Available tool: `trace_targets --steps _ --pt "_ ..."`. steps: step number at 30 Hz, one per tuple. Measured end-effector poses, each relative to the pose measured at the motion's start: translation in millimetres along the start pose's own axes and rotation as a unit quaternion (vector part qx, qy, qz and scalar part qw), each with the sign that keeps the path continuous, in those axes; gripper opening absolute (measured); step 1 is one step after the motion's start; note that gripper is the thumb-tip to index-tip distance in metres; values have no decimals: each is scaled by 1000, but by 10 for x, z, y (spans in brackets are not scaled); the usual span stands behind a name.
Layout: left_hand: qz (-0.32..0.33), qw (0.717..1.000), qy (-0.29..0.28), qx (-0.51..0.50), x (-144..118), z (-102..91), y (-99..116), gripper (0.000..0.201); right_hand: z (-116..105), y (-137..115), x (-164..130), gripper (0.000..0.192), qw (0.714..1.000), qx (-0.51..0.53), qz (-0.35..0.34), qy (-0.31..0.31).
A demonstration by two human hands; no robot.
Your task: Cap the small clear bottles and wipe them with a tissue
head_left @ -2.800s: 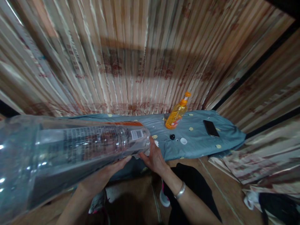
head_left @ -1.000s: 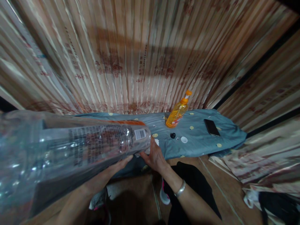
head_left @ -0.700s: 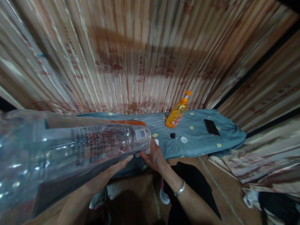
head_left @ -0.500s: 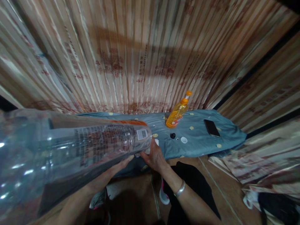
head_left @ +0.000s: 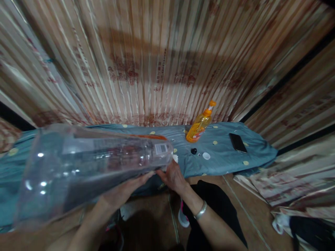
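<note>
A long, see-through plastic pack (head_left: 104,157) with shiny clear contents lies across the left half of the view. It bears a barcode sticker (head_left: 161,149) near its narrow right end, some blurred print and an orange strip along its upper edge. My left hand (head_left: 131,186) supports the pack from below, its fingertips by the right end and partly hidden. My right hand (head_left: 173,176), below a silver bracelet, is closed at the lower corner of that end. What exactly is inside the pack I cannot make out.
On the blue cloth-covered bench (head_left: 222,164) stand an orange pump bottle (head_left: 197,127), a small black piece (head_left: 193,151), a white disc (head_left: 206,156) and a black phone (head_left: 237,142). A patterned curtain (head_left: 146,62) hangs behind. A dark bag (head_left: 311,230) sits at lower right.
The pack's wide left end has tilted away from the camera and to the right, so its whole outline and the cloth beyond show. Both hands keep hold and have barely moved.
</note>
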State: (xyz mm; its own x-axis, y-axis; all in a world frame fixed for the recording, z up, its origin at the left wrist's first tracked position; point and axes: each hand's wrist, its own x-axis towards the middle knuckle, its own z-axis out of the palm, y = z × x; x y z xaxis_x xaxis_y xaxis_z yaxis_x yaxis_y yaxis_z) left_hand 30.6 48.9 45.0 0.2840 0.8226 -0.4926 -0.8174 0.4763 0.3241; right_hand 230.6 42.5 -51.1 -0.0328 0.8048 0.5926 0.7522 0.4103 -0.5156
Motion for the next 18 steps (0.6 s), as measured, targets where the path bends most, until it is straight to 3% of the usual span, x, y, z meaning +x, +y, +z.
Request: trace_targets --steps 4,7,13,18 --pt "129 991 1 41 23 264 20 45 -66 -23 33 72 999 23 32 -3" --pt "254 959 -34 120 63 358 79 33 -118 -26 64 71 997 49 61 -5" --pt "195 977 14 90 188 176 154 32 -104 -4 95 71 996 56 74 -2" --pt "155 986 9 56 242 99 80 23 -72 37 85 72 996 52 72 12"
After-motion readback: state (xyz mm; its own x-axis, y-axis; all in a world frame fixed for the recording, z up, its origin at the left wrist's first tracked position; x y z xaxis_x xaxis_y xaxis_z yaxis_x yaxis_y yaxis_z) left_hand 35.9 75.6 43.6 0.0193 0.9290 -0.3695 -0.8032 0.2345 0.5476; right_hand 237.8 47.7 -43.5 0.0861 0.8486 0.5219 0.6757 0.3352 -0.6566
